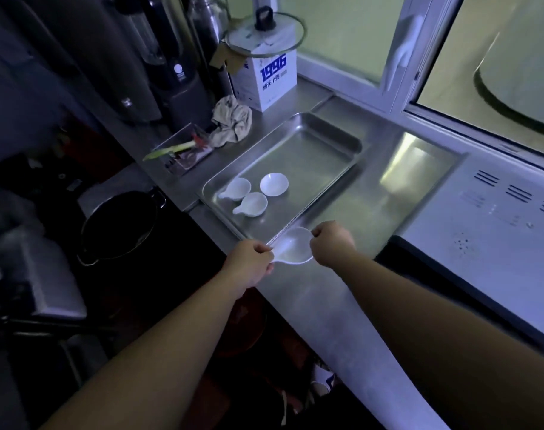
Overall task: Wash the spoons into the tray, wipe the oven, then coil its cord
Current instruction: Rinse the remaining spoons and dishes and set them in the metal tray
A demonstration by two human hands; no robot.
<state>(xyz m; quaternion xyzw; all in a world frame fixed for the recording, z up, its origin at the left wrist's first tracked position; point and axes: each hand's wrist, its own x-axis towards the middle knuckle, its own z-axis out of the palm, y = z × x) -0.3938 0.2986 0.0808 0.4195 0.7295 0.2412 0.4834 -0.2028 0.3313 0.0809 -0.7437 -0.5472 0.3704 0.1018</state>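
A steel tray [314, 144] lies on the steel counter. Three white ceramic spoons rest in its near-left corner: one at the left [237, 189], one in front [252, 204], one further back [274, 184]. Just over the tray's near corner I hold another white spoon [294, 246] between both hands. My left hand [250, 264] pinches its handle end. My right hand [332, 240] pinches the far rim of its bowl. The white oven [487, 218] stands at the right, its top with vent slots in view. Its cord is not visible.
A crumpled cloth [232, 122] lies behind the tray, beside a clear box of utensils [183, 150]. A white carton [269, 79] with a glass lid [264, 32] on top stands at the back. A dark pot [121, 225] sits at the lower left. Window frames run along the right.
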